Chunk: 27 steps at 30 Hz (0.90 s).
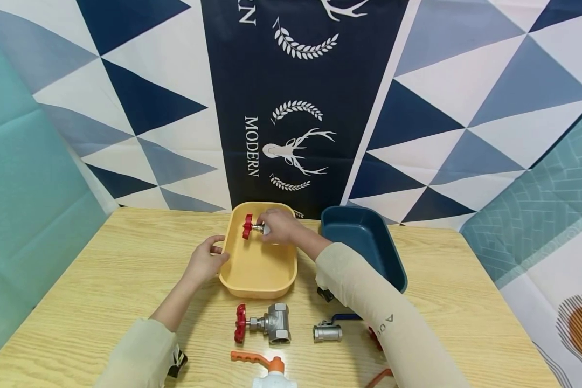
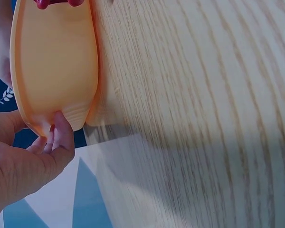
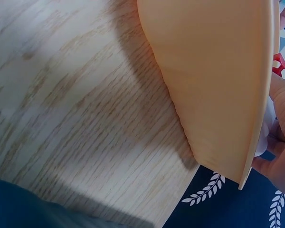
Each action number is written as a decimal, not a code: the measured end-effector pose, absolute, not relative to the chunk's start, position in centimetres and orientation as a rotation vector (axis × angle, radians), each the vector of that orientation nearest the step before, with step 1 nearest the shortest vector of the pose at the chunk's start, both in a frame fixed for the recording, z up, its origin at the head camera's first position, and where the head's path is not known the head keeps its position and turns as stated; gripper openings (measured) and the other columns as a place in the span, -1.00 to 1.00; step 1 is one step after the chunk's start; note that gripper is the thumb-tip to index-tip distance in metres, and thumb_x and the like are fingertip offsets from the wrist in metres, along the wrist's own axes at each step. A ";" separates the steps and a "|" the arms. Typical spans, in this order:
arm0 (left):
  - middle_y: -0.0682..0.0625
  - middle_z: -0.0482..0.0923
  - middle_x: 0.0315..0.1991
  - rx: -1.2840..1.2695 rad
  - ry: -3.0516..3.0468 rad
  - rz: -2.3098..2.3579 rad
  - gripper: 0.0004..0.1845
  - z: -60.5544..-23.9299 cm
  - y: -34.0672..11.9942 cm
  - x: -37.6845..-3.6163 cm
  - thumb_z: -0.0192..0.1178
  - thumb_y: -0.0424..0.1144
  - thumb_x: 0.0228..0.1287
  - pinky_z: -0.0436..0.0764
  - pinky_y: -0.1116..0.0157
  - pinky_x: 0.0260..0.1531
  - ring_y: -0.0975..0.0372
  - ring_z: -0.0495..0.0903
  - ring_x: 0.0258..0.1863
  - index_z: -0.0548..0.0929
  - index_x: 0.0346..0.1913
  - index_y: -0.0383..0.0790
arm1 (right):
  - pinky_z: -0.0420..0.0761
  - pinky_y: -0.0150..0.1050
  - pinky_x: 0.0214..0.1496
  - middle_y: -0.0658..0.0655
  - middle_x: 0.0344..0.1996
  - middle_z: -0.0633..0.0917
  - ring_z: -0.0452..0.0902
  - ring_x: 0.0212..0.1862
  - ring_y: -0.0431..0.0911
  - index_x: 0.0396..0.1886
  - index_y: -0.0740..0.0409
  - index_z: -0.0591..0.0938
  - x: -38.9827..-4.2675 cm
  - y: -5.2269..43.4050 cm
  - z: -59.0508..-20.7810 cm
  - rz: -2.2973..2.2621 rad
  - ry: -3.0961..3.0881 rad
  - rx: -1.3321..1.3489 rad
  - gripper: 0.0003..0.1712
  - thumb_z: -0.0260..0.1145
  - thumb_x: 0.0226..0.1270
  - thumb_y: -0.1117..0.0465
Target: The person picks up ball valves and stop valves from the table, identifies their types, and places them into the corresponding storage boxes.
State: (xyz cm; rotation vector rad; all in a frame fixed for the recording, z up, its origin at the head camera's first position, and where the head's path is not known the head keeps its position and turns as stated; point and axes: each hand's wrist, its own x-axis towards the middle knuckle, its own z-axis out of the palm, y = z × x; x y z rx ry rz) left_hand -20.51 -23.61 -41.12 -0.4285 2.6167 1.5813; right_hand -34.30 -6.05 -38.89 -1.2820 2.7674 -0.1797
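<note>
Spreading under everything is a light wood-grain desk (image 1: 126, 280), backed by a hanging cloth (image 1: 291, 108) printed with navy, grey and white triangles, a white stag and the word MODERN; teal sheets flank it on both sides.

At the far middle of the desk sits a yellow tray (image 1: 259, 269), its long axis running away from the person, and just to its right a dark blue tray (image 1: 368, 242) set at a slight angle.

The right hand (image 1: 278, 226) reaches over the yellow tray's far end, fingers curled round the metal body of a red-wheeled valve (image 1: 249, 226). That valve is held above the tray's floor, its long axis lying roughly level across the tray, the red handwheel pointing left and the body hidden in the hand on the right.

The left hand (image 1: 206, 261) rests against the yellow tray's left rim, fingers loosely bent with the thumb on the rim; the left wrist view shows fingertips (image 2: 61, 130) touching the tray's outer wall.

Nearer the person lie a second red-wheeled valve (image 1: 264, 323), wheel also to the left, a small steel fitting (image 1: 327, 333) to its right, and an orange-handled white valve (image 1: 267, 369) at the near edge.
</note>
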 end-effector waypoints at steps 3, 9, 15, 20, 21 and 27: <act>-0.26 0.41 -0.05 -0.436 2.612 1.581 -0.47 -41.0 -23.6 -20.5 0.08 -0.34 0.29 0.58 0.35 -0.39 0.11 0.52 -0.23 0.30 0.32 -0.28 | 0.47 -0.25 -0.09 0.04 -0.23 0.62 0.46 -0.13 -0.09 -0.07 0.07 0.61 -34.4 -6.2 -39.0 -0.172 2.770 -1.290 -0.60 0.37 0.04 0.11; -0.26 0.42 -0.06 -0.435 2.616 1.581 -0.47 -41.0 -23.5 -20.5 0.09 -0.34 0.29 0.58 0.36 -0.40 0.12 0.53 -0.25 0.30 0.31 -0.28 | 0.47 -0.25 -0.09 0.05 -0.24 0.61 0.45 -0.13 -0.09 -0.08 0.08 0.61 -34.5 -6.3 -39.1 -0.181 2.773 -1.279 -0.61 0.37 0.04 0.11; -0.23 0.41 -0.08 -0.439 2.612 1.583 -0.48 -41.0 -23.5 -20.5 0.09 -0.34 0.29 0.57 0.37 -0.42 0.14 0.51 -0.26 0.31 0.31 -0.27 | 0.47 -0.24 -0.07 0.06 -0.21 0.61 0.45 -0.11 -0.08 -0.07 0.09 0.61 -34.7 -6.3 -39.2 -0.195 2.765 -1.247 -0.60 0.37 0.05 0.11; -0.23 0.41 -0.07 -0.438 2.609 1.585 -0.48 -41.1 -23.5 -20.5 0.09 -0.34 0.29 0.57 0.37 -0.41 0.14 0.52 -0.24 0.31 0.32 -0.27 | 0.47 -0.25 -0.04 0.06 -0.20 0.60 0.44 -0.10 -0.08 -0.06 0.09 0.60 -34.8 -6.3 -39.3 -0.202 2.761 -1.223 -0.59 0.36 0.05 0.12; -0.23 0.41 -0.07 -0.439 2.609 1.586 -0.48 -41.1 -23.5 -20.5 0.08 -0.34 0.29 0.57 0.37 -0.41 0.13 0.52 -0.23 0.31 0.32 -0.27 | 0.47 -0.25 -0.05 0.06 -0.19 0.60 0.44 -0.10 -0.08 -0.05 0.09 0.60 -34.8 -6.3 -39.4 -0.205 2.760 -1.222 -0.59 0.36 0.05 0.13; -0.24 0.42 -0.07 -0.436 2.609 1.593 -0.48 -41.1 -23.5 -20.5 0.08 -0.34 0.29 0.59 0.36 -0.42 0.12 0.54 -0.21 0.31 0.31 -0.28 | 0.47 -0.24 -0.03 0.07 -0.17 0.61 0.45 -0.09 -0.07 -0.05 0.09 0.60 -35.1 -6.4 -39.6 -0.198 2.758 -1.216 -0.59 0.36 0.04 0.14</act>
